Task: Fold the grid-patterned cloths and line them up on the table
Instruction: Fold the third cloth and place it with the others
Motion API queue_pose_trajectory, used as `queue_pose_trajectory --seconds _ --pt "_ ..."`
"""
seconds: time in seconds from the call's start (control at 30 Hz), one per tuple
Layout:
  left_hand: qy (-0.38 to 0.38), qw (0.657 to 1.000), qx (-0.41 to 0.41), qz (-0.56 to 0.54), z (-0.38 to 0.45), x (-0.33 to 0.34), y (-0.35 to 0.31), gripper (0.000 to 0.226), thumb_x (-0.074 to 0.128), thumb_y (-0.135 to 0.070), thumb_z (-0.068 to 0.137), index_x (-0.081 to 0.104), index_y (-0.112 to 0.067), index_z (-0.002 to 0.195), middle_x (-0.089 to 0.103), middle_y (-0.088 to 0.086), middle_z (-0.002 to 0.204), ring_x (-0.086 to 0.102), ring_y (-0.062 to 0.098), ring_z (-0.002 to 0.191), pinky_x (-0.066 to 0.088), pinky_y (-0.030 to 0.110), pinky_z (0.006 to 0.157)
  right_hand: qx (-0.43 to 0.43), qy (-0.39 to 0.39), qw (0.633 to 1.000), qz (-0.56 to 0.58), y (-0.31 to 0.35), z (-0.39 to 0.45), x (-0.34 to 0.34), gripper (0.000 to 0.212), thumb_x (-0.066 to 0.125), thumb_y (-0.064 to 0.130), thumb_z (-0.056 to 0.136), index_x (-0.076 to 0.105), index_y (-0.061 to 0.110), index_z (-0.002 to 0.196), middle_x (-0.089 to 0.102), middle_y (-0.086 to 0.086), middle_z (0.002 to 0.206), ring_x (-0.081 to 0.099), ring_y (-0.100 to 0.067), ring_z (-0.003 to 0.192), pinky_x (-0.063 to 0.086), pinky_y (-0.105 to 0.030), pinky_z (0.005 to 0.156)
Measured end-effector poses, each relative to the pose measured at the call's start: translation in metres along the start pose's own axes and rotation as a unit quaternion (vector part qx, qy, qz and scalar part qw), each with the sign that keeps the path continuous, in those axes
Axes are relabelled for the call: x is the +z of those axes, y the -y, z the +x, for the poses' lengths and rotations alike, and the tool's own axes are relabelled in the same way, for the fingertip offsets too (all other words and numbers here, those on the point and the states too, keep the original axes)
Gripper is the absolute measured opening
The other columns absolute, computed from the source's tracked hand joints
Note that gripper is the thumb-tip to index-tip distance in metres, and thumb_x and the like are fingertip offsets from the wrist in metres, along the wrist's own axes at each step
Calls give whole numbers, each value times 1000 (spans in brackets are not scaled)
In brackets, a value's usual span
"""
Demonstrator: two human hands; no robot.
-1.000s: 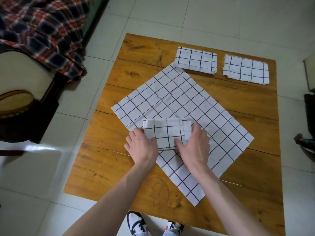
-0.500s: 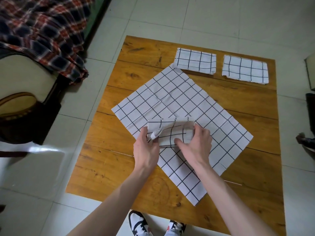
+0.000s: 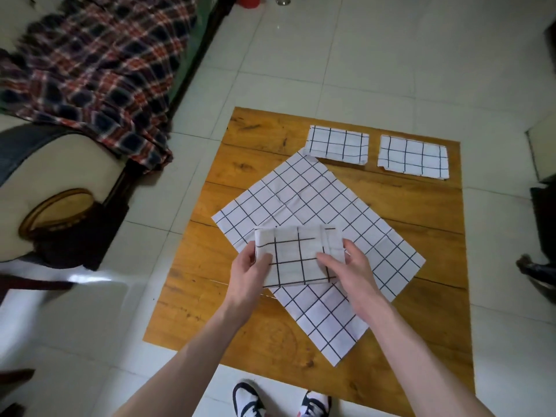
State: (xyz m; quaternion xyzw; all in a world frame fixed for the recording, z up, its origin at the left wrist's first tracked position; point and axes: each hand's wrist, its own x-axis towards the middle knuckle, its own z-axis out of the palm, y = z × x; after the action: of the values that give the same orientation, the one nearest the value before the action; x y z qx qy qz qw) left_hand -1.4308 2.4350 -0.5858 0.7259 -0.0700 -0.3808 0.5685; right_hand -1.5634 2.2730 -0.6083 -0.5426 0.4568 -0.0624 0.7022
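Note:
A folded white cloth with a black grid [image 3: 296, 254] is lifted above the wooden table [image 3: 421, 206]. My left hand [image 3: 249, 270] grips its left edge, thumb on top. My right hand [image 3: 349, 266] grips its right edge, fingers over the top. Beneath it an unfolded grid cloth [image 3: 316, 212] lies spread diagonally across the table's middle. Two folded grid cloths sit side by side at the far edge, one [image 3: 337, 144] at the middle and one [image 3: 413, 156] to its right.
A sofa arm [image 3: 54, 176] with a plaid blanket [image 3: 96, 73] stands left of the table. Dark objects [image 3: 541, 224] sit on the floor at the right. My shoes [image 3: 249, 400] are at the table's near edge. Bare wood shows at the far left corner.
The folded cloth lay flat on the spread cloth under both hands a second ago. Both hands have since taken it by its ends and lifted it; the view has tilted up.

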Motion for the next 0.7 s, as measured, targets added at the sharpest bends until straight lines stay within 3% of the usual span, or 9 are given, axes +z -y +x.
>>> queue_pose_trajectory --seconds 0.07,0.17,0.23,0.33,0.57,0.7 --pt "-24 1000 -2 0 -10 -1 -17 16 58 -26 99 67 -16 108 69 15 102 63 21 90 56 29 69 0 -1 1000 11 17 -16 -1 28 78 20 92 71 24 119 80 4 106 75 -13 101 59 -32 86" --pt "-38 999 9 9 -29 -3 -50 24 57 -38 99 65 -19 110 71 15 107 68 29 93 58 35 74 -15 7 1000 9 48 -45 0 21 74 20 95 72 23 116 80 5 103 76 -13 97 59 -27 75" --pt "-47 999 14 6 -46 -5 -73 18 57 -32 104 65 -18 112 72 13 107 69 30 98 59 33 74 -24 12 1000 7 70 -65 2 20 73 22 97 71 25 116 79 7 104 75 -10 95 58 -26 74" --pt "-66 997 41 2 -71 -13 -108 15 54 -23 107 66 -18 115 73 7 108 71 25 100 60 26 72 -44 15 999 -3 106 -96 7 19 71 26 99 70 28 117 79 12 104 74 -5 94 58 -27 78" --pt "-119 989 72 -44 -130 -47 -187 16 53 -28 108 68 -28 114 74 -4 104 71 13 95 57 20 71 -81 36 996 -14 182 -163 37 16 69 27 100 69 27 115 79 9 104 75 -8 96 61 -27 71" --pt "-142 985 80 -56 -146 -87 -221 17 55 -24 106 71 -30 105 75 -3 100 70 18 96 59 29 78 -98 43 994 -5 216 -189 78 16 69 25 99 70 23 116 79 5 104 76 -13 96 61 -27 72"
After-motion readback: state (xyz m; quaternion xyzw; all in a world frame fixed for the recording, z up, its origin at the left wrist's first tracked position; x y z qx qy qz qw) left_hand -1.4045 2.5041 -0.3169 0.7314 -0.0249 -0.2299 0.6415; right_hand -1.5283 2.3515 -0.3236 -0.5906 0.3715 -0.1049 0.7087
